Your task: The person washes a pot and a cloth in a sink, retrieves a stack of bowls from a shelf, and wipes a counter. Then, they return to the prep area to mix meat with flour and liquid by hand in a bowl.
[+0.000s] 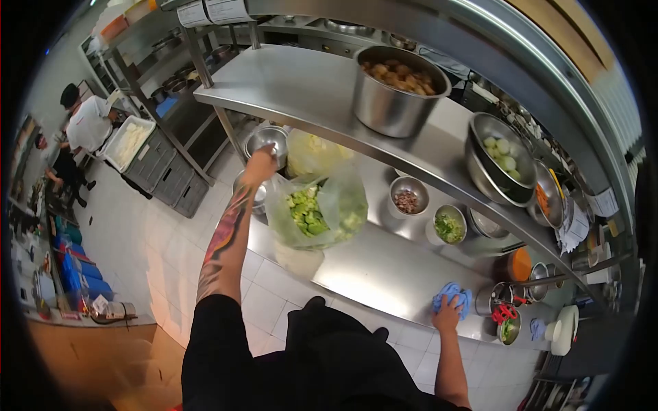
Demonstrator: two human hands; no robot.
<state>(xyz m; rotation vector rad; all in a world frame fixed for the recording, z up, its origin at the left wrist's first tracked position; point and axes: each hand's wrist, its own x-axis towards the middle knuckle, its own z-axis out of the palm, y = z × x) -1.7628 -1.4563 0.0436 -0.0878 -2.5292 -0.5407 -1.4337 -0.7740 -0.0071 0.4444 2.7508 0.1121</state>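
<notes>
At the far left end of the counter, my left hand (262,164) is closed on the near rim of a metal bowl (266,139), with its fingertips partly hidden. Another metal bowl (259,198) sits just below that wrist. Right beside the arm stands an open clear plastic bag of chopped green leaves (306,212). Behind it is a second bag with pale yellow contents (312,152). My right hand (447,315) is wrapped over a crumpled blue cloth (452,299) on the steel counter's front edge.
A steel shelf (288,75) spans above the counter (370,274), carrying a deep pot (394,109) and stacked bowls (480,161). Below stand bowls of brown pieces (407,200) and chopped greens (449,228). Red-handled tongs (505,314) lie at right. Two people work at far left.
</notes>
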